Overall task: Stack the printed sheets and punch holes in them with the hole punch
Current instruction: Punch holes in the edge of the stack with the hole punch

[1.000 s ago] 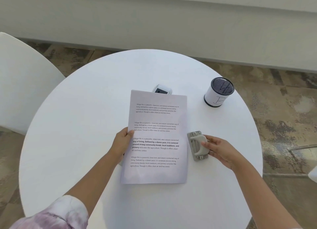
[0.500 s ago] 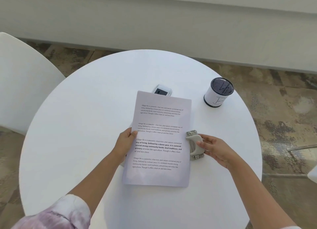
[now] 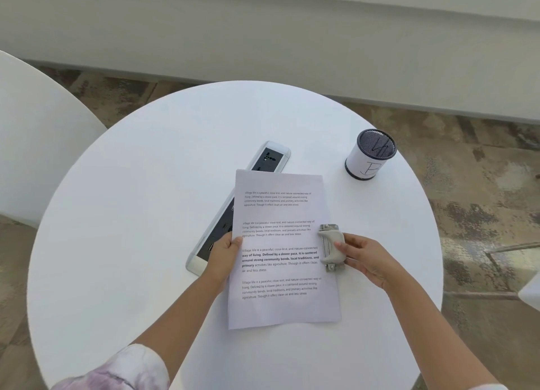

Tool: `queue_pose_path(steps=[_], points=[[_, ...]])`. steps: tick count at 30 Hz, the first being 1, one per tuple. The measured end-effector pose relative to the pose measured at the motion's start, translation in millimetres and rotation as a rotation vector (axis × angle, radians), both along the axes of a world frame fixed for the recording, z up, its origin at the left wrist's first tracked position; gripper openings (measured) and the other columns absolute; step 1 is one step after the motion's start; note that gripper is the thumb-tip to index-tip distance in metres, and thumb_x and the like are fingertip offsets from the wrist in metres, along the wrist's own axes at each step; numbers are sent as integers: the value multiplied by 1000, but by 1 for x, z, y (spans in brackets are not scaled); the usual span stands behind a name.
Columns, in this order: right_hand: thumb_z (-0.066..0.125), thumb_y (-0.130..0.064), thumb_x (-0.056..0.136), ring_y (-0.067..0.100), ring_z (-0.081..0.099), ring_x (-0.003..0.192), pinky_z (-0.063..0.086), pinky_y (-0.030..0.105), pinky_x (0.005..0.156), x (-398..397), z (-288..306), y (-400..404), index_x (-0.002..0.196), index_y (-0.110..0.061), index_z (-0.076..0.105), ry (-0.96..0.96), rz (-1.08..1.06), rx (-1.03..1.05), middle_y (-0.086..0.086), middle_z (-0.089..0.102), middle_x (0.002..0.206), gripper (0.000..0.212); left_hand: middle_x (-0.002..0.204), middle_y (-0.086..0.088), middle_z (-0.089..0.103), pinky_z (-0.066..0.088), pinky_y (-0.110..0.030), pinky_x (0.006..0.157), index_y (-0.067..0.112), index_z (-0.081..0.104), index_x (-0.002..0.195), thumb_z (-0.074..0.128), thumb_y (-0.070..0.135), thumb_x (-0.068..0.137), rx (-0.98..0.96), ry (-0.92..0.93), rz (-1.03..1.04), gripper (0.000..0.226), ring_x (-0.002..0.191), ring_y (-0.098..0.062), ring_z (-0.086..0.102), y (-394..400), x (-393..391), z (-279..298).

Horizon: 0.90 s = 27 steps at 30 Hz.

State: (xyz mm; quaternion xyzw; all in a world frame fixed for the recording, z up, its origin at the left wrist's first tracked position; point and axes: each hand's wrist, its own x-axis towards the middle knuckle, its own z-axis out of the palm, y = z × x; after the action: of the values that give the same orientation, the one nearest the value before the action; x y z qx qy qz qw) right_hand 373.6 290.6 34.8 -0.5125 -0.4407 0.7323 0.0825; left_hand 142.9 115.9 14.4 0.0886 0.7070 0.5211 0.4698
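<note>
Head view: left hand (image 3: pixel 223 253) pinches sheets (image 3: pixel 280 249) (count unclear); right hand (image 3: pixel 366 258) grips one hole punch (image 3: pixel 331 248).

Printed sheets (image 3: pixel 280 249) now farther right, right edge inside hole punch (image 3: pixel 331 248); power strip (image 3: pixel 233 208) newly uncovered

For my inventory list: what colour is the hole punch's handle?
Light grey, on a silver metal base; the head view shows the hole punch best.

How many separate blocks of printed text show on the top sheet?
4, running down the top sheet: near its far edge, beside the hole punch, a part-bold block below that, and one nearest the person. Sheets beneath are hidden.
</note>
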Motion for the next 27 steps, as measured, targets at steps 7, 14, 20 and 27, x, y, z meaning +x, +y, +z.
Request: queue_pose_path(steps=[7, 14, 20, 27], points=[[65, -16, 85, 10, 63, 86, 50, 14, 60, 8, -4, 5, 122, -2, 57, -172, 22, 82, 9, 66, 113, 40, 95, -5, 68, 51, -41, 82, 17, 60, 101, 41, 12, 97, -13, -11, -44, 20, 83, -21, 62, 12, 13, -5], [62, -15, 87, 7, 62, 81, 49, 11, 53, 7, -3, 9, 121, -1, 57, -191, -14, 105, 8, 65, 106, 37, 98, -9, 68, 52, -45, 84, 21, 61, 95, 40, 13, 97, -30, -9, -86, 22, 87, -28, 64, 16, 12, -5], [65, -17, 85, 14, 63, 86, 50, 17, 64, 5, -9, 9, 119, -1, 58, -219, -1, 141, 11, 66, 111, 38, 97, -8, 68, 52, -44, 83, 18, 60, 103, 39, 13, 98, -63, 3, -98, 22, 85, -26, 63, 16, 13, -5], [72, -27, 78, 19, 62, 102, 44, 39, 103, 6, -16, 13, 112, -6, 65, -305, 55, 236, 5, 70, 106, 40, 95, -6, 68, 53, -36, 74, 14, 59, 111, 39, 13, 97, -69, 18, -122, 23, 79, -20, 63, 15, 13, -4]])
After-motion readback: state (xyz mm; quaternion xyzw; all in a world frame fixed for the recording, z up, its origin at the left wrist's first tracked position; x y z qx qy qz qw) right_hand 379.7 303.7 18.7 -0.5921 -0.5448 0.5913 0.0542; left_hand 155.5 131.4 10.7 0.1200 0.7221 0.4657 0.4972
